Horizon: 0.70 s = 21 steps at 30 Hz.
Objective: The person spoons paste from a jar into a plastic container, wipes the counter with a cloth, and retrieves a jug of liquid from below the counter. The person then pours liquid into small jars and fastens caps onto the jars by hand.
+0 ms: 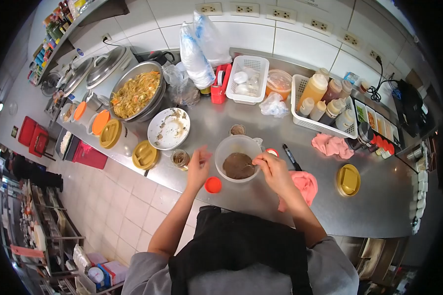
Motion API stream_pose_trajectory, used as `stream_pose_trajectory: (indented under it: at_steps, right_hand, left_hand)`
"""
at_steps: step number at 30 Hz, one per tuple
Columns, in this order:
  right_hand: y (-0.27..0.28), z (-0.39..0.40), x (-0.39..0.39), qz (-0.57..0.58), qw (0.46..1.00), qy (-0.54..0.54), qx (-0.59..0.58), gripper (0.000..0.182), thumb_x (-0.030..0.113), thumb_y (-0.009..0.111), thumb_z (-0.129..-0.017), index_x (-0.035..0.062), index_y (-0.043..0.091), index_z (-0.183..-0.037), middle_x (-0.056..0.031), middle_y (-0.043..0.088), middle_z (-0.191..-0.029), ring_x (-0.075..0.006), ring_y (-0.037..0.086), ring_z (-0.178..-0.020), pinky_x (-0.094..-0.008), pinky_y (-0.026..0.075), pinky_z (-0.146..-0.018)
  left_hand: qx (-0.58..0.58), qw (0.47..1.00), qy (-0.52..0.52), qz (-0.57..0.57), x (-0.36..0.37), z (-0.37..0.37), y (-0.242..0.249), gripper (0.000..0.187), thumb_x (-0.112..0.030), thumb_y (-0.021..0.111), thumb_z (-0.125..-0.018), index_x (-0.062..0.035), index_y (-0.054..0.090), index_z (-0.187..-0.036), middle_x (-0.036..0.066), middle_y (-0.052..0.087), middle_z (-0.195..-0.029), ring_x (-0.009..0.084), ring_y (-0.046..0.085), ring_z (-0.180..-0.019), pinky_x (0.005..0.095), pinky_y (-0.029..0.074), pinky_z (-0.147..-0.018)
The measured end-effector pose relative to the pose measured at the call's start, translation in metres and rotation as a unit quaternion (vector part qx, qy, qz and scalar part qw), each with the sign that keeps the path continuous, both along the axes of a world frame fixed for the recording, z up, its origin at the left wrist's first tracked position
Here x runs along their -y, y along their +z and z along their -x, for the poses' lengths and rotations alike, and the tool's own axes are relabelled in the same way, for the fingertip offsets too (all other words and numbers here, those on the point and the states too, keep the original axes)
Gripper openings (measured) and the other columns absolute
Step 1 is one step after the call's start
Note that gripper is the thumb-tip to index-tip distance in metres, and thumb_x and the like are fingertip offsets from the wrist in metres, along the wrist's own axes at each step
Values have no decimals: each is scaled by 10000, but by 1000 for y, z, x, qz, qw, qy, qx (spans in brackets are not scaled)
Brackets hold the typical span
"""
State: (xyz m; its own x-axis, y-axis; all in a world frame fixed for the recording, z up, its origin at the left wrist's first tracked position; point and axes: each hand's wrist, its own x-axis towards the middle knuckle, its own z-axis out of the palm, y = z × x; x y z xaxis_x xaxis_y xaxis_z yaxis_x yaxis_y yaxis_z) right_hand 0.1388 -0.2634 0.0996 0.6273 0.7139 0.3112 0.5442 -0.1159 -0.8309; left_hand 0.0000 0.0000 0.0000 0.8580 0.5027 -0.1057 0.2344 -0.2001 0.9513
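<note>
A clear plastic pitcher [224,167] with brown powder [238,166] inside stands on the steel counter in front of me. My right hand [273,169] is closed on a spoon [251,165] whose end is in the powder. Left of the pitcher, my left hand [200,165] is raised with its fingers apart, holding nothing. Beside it stands an open glass jar [180,158] with brown contents. A red lid [213,185] lies near the counter's front edge. Behind the pitcher is a small container [237,130] of brown powder.
At the left are a white bowl [169,129] with residue, a large bowl of noodles [135,95] and lidded jars. A basket of sauce bottles [325,129] stands at the back right. Pink cloths [306,186], a black marker [292,157] and a gold lid [348,180] lie to the right.
</note>
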Motion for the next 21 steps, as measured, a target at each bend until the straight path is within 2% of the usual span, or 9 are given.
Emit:
stream_pose_trajectory:
  at_steps: [2, 5, 8, 11, 14, 17, 20, 21]
  right_hand:
    - [4, 2, 10, 4, 1000, -4, -5, 113, 82, 574, -980, -12, 636, -982, -158, 686, -901, -347, 665, -839, -393, 510, -746]
    - [12, -1, 15, 24, 1000, 4, -2, 111, 73, 569, -979, -15, 636, -987, -158, 684, -891, -349, 659, -822, -394, 509, -737]
    - [11, 1, 17, 27, 999, 4, -18, 116, 71, 569, -978, -20, 639, -987, -158, 682, -893, -340, 659, -829, -392, 508, -743]
    - [13, 2, 18, 35, 999, 1, -27, 120, 71, 569, -978, -22, 645, -987, -154, 682, -898, -330, 662, -843, -390, 510, -753]
    - [12, 1, 19, 30, 999, -4, -32, 124, 74, 571, -978, -20, 651, -987, -150, 683, -900, -320, 665, -854, -386, 511, -764]
    - [9, 1, 17, 30, 999, -5, -40, 130, 86, 575, -981, -15, 656, -988, -146, 687, -902, -313, 668, -851, -379, 515, -765]
    - [9, 0, 16, 31, 999, -7, -44, 140, 100, 579, -986, -14, 660, -985, -144, 690, -906, -306, 673, -839, -375, 518, -757]
    - [8, 0, 15, 27, 999, -9, -46, 145, 105, 580, -988, -14, 662, -986, -143, 691, -905, -303, 674, -835, -372, 518, -753]
  left_hand:
    - [36, 999, 0, -11, 0, -27, 7, 719, -123, 709, -845, -58, 396, -1489, 178, 520, -1449, 291, 506, -1339, 422, 438, -1073]
    - [66, 989, -62, -113, -21, -78, -28, 828, -197, 789, -803, -68, 375, -1508, 185, 544, -1421, 330, 502, -1328, 429, 429, -1081]
    - [64, 971, -141, -184, -28, -111, -37, 944, -270, 851, -747, -87, 354, -1528, 187, 546, -1417, 346, 498, -1323, 429, 419, -1091]
    - [77, 970, -195, -120, -31, -135, -45, 1029, -309, 884, -710, -94, 324, -1545, 185, 533, -1431, 336, 492, -1328, 428, 393, -1118]
    - [107, 977, -179, -50, -31, -146, -57, 976, -295, 904, -685, -69, 407, -1494, 179, 545, -1418, 317, 536, -1285, 410, 435, -1082]
    - [88, 988, -129, -1, -27, -146, -64, 901, -274, 926, -655, -54, 502, -1419, 165, 565, -1397, 294, 598, -1205, 384, 488, -1020]
    - [123, 990, -54, 47, -21, -140, -65, 812, -226, 936, -632, -33, 570, -1331, 151, 598, -1334, 268, 642, -1121, 357, 524, -958]
    - [121, 992, -25, -17, -23, -137, -55, 793, -207, 933, -630, -32, 574, -1315, 144, 609, -1298, 265, 646, -1105, 358, 525, -955]
